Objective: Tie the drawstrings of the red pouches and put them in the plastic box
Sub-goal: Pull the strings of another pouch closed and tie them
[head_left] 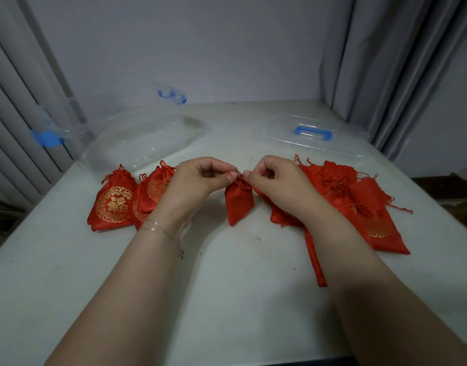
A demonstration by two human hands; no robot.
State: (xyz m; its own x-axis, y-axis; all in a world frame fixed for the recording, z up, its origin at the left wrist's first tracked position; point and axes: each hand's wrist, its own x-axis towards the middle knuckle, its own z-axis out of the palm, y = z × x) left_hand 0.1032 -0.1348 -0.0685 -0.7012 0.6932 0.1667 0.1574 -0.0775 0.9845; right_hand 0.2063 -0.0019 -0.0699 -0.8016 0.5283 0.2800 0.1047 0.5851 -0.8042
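Pinching the drawstrings, left hand (200, 178) and right hand (276, 178) tie the red pouch (239, 202) at table centre; next, seemingly, tighten and carry far-left into the plastic box (137, 138).

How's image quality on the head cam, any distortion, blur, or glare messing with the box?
Head view: wide-angle bending bows the curtains and table edges; light is dim and flat, shadows soft. The clear plastic box and its lid are faint and smeared, only the blue clips read well. Both hands, left and right, and the held pouch are reasonably sharp.
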